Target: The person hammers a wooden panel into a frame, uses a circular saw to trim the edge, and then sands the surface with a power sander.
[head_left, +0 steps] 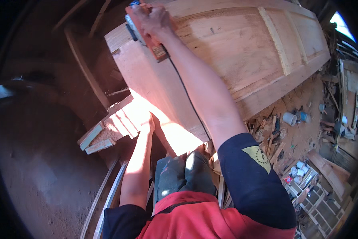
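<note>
A wooden panelled door (242, 44) lies flat in front of me, its near-left end board smooth and partly in strong sun. My right hand (157, 24) is reached out to the far end of that board. Its fingers are wrapped round the top of an orange electric planer (147, 34) with a blue knob, which sits on the wood. A black cord (183, 83) trails from it along my forearm. My left hand (147, 121) is low beside the door's left edge, at a stack of wood pieces (121, 121). Glare washes out its fingers, so their grip is unclear.
White buckets (289, 118) and wood scraps (271, 135) lie on the dusty floor to the right. A white slatted frame (316, 207) is at lower right. Long timbers (87, 67) lean at the far left. Metal-looking rails (109, 201) run beside my left arm.
</note>
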A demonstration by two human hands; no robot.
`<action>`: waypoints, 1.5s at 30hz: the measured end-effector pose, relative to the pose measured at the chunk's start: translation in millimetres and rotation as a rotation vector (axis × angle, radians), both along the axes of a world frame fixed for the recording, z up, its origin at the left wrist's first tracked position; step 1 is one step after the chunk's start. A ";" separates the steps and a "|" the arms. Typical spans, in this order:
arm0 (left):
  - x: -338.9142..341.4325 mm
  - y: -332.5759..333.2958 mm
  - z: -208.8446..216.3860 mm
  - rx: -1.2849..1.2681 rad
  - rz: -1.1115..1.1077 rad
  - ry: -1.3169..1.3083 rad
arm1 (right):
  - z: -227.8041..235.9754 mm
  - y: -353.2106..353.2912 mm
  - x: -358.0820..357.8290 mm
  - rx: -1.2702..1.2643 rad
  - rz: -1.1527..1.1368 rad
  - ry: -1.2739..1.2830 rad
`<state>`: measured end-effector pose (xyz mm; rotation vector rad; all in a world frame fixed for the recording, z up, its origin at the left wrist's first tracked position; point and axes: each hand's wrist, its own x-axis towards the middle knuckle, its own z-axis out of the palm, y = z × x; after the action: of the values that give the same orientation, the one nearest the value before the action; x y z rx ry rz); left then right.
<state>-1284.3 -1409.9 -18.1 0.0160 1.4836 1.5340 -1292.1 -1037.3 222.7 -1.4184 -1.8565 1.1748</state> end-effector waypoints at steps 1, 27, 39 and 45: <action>0.4 0.7 -0.3 0.003 0.001 0.001 | 0.6 5.2 -2.7 0.009 -0.008 -0.009; -15.5 -7.3 41.1 -0.364 0.106 0.028 | 19.7 -432.1 378.7 -0.436 0.078 0.025; -4.3 -70.1 90.0 -0.313 0.129 0.233 | 0.3 -320.7 268.9 -0.196 0.115 0.097; -91.9 -96.2 71.4 -0.392 0.295 0.951 | -7.2 -250.4 192.4 -0.173 0.122 0.193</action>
<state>-1376.2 -1506.1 53.3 0.3501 2.6190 1.4987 -1099.7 -1287.7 215.5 -1.2440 -1.7624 1.5080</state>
